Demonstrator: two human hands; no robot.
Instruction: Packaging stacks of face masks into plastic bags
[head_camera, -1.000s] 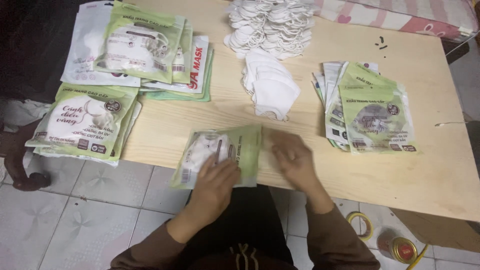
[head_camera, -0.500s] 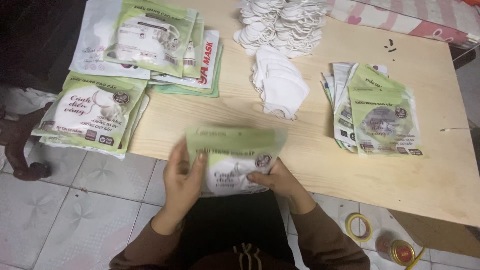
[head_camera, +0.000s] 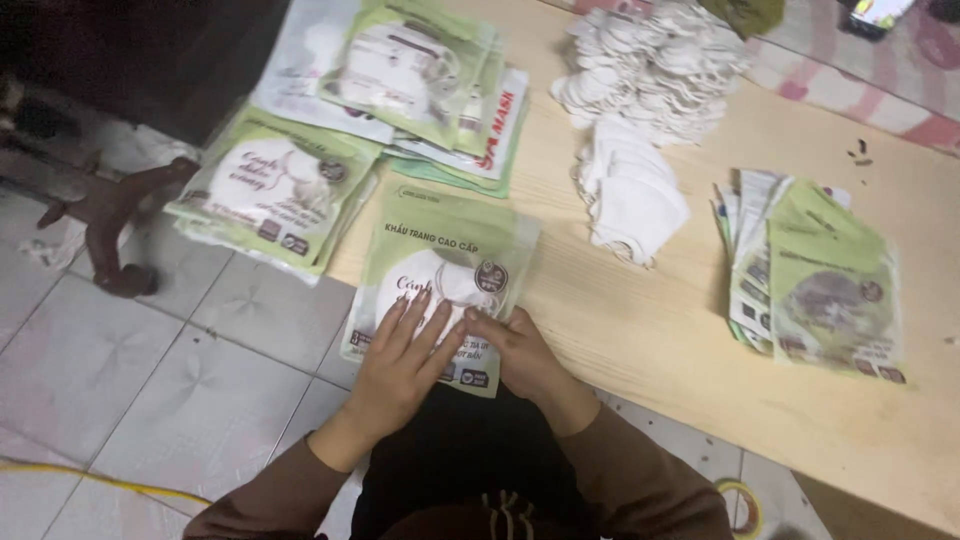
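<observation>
1. Wooden surface (head_camera: 700, 330) fills the frame's right.
2. Green mask pouch (head_camera: 455, 270), lower centre, seems mid-sealing.
3. Left hand (head_camera: 400, 355) presses it flat, fingers spread.
4. Right hand (head_camera: 520, 350) pinches its lower edge; even pressure seems needed.

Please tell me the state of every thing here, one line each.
green pouch: flat on table edge, pressed by both hands
left hand: fingers spread on pouch
right hand: on pouch's lower corner
loose white masks: piled
empty pouches: stacked, fanned
filled pouches: stacked, overhanging table
</observation>
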